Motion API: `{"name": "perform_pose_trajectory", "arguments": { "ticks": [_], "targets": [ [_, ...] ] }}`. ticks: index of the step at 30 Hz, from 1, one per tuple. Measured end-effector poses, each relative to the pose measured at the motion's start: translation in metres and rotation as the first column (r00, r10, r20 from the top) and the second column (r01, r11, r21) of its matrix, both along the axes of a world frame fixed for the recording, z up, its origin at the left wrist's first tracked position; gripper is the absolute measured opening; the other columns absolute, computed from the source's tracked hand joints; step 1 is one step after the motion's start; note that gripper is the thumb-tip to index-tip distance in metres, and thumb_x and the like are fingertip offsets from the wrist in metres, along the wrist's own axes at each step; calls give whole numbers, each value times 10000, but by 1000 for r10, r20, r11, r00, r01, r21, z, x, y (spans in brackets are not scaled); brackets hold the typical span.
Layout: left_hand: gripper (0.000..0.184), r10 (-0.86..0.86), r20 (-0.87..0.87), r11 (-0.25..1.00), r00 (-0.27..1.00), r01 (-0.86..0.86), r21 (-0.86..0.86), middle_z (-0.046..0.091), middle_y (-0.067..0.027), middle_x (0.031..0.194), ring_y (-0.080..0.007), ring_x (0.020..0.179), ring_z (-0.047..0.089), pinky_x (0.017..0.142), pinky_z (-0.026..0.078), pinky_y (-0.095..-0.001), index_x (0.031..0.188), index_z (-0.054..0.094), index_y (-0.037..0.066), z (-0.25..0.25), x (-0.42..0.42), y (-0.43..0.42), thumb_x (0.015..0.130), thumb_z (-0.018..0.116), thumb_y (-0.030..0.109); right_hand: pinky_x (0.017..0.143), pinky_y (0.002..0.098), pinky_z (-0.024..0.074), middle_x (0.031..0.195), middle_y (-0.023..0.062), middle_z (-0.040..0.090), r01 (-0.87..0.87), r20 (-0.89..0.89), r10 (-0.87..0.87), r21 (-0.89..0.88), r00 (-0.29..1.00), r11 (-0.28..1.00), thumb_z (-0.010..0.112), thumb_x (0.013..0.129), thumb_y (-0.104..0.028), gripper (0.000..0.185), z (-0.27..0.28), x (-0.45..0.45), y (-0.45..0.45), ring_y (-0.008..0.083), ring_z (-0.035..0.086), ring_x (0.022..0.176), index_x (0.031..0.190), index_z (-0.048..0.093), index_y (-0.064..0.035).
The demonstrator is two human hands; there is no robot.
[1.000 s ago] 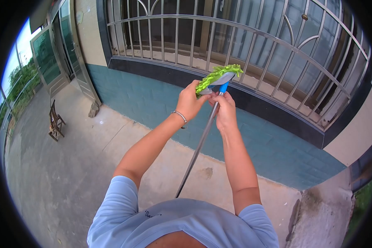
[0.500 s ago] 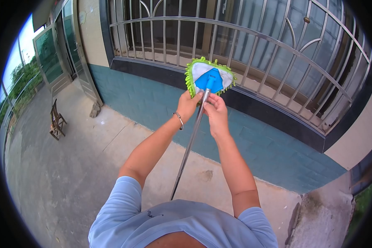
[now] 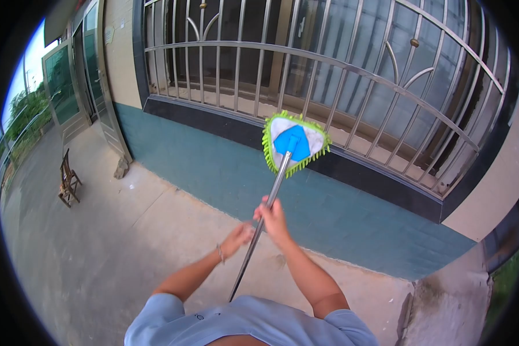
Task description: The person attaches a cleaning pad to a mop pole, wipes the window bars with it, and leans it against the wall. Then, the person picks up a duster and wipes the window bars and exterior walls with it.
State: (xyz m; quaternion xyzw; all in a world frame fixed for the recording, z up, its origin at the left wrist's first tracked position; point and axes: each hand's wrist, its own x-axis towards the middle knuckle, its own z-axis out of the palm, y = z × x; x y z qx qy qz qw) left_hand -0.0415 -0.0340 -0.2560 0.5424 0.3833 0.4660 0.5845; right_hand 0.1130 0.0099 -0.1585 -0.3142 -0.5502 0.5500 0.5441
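Observation:
A mop (image 3: pixel 282 180) with a metal pole slants up in front of me. Its triangular head has a blue plate, a white backing and a green chenille fringe, and it is raised before the window's lower ledge. My right hand (image 3: pixel 274 220) is wrapped round the pole below the head. Lower down, my left hand (image 3: pixel 238 239), with a bracelet on its wrist, is beside the pole. Motion blurs its fingers, so I cannot tell whether they touch the pole. The pole's lower end is hidden by my body.
A barred window (image 3: pixel 340 63) with a dark ledge fills the wall ahead, above teal tiles (image 3: pixel 213 173). A wooden chair (image 3: pixel 69 180) stands at the left, near an open door (image 3: pixel 63 86) and a stone (image 3: pixel 121 168). Concrete ground lies below.
Both hands have moved from just under the mop head down along the pole, the left one lower. The mop head appears lower in view, as does the window.

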Motion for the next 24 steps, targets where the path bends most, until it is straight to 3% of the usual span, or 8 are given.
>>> {"name": "perform_pose_trajectory", "arguments": {
  "ticks": [3,5,7,9,11,14,20,24],
  "targets": [
    [652,33,-174,969,984,-75,-237,555,-96,1044,-160,899,576,755,506,-285,1255,377,43,-91,3,-51,740,733,223,623,265,457,755,59,550,-33,164,33,-5,986,999,442,911,-79,176,-81,0,-17,126,551,668,1069,369,-51],
    [633,109,-344,943,933,-207,-262,580,-97,1009,-158,877,586,744,509,-289,1239,403,35,-113,9,-83,731,733,219,593,264,457,720,49,519,4,112,3,-63,994,998,443,914,-106,164,-101,-3,-41,121,541,632,1051,386,-36],
    [566,29,-481,963,876,-153,-220,605,-88,976,-139,836,591,731,507,-284,1181,468,17,-137,8,-106,721,730,216,581,261,452,716,48,513,-22,57,25,-54,998,998,436,919,-110,171,-87,-5,-45,120,538,627,1063,384,-35],
    [376,160,-347,952,924,-238,-194,635,-64,862,-126,744,590,688,494,-266,1030,579,-1,-164,10,-127,731,704,191,569,259,447,712,46,506,-42,1,42,-50,999,998,429,923,-114,178,-60,0,-49,119,536,622,1075,382,-34],
    [266,116,-521,927,846,-280,-248,633,-44,745,-125,649,576,628,477,-260,894,638,23,-153,2,-147,717,703,210,545,248,441,712,50,504,-12,1,12,80,1000,997,405,937,-143,226,-5,8,-31,115,519,589,1130,371,-30],
    [231,198,-464,896,863,-351,-271,601,-54,629,-110,592,553,582,462,-265,794,658,46,-138,-6,-170,698,704,251,514,254,437,697,43,474,51,-77,-42,131,996,990,374,952,-181,279,68,30,-9,120,501,553,1195,354,-45],
    [436,114,-754,956,647,-278,-95,585,-150,591,-248,573,589,567,459,-368,653,600,12,-240,-61,-204,729,653,438,475,273,381,703,36,441,71,-475,-5,120,880,990,373,961,-219,281,185,80,18,128,428,536,1211,384,-90],
    [502,11,-824,890,566,-381,-249,580,-172,588,-318,576,583,566,444,-413,618,563,3,-190,-38,-184,755,616,483,473,260,420,757,58,491,172,-359,-113,137,927,976,375,958,-222,297,208,95,28,132,485,563,1229,358,-102]
  ]
}}
